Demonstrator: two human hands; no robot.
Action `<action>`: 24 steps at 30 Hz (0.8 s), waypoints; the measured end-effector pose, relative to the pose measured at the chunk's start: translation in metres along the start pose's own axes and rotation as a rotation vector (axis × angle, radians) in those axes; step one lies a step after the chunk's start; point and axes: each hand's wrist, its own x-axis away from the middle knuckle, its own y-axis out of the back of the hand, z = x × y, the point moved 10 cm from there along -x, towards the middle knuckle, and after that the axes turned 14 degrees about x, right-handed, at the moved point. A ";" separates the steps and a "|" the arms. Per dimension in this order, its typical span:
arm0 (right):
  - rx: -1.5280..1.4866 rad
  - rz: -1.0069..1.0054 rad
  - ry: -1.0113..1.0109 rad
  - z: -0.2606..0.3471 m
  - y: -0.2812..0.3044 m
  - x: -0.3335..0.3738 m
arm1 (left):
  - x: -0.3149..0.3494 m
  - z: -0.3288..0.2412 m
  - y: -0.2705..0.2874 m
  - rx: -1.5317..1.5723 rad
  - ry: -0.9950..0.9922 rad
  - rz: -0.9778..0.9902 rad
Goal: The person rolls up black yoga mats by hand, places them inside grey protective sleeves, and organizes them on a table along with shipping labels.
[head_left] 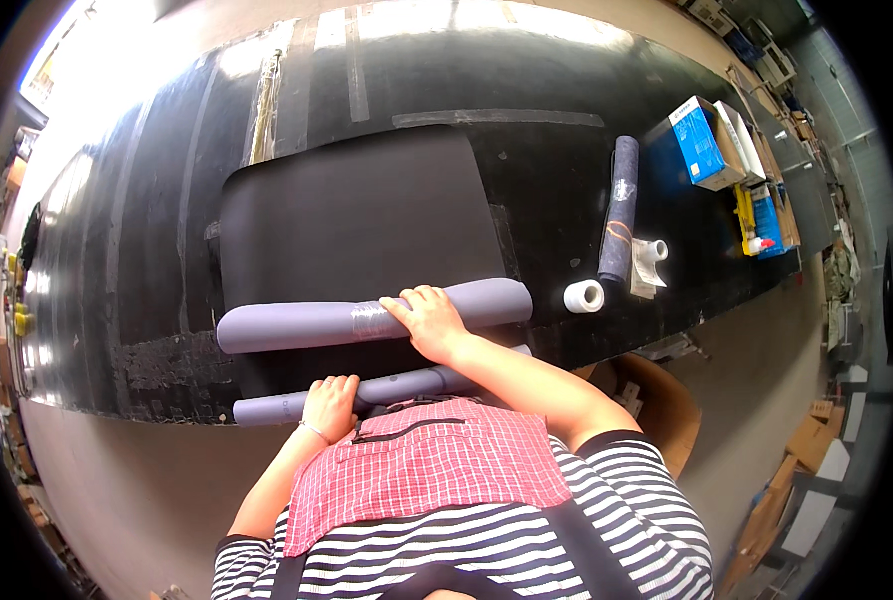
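Presently, two lavender rolls [252, 332] lie crosswise: smooth taped roll [312, 325] overlapping one black sheet [357, 220], right hand [433, 322] spread atop; thinner roll [272, 411] along front of black table [552, 200], left hand [331, 406] curled over, grip unclear.

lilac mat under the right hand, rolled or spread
Rolled up: the lilac mat forms a long tube, clear tape across it, under the right hand.

Looks like I'm in a workshop lol
big taped-up table [542, 205], white roll [585, 296], cartons [815, 440] along the grey floor [737, 385]
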 end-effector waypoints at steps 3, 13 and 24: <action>-0.064 0.097 0.044 -0.002 0.002 0.004 | 0.001 -0.004 0.001 -0.052 0.003 0.009; -0.230 0.247 0.096 -0.001 0.005 0.055 | 0.024 -0.020 0.000 -0.176 -0.058 -0.208; -0.451 -0.059 0.085 0.021 0.025 0.076 | 0.013 -0.009 0.003 -0.342 -0.045 -0.277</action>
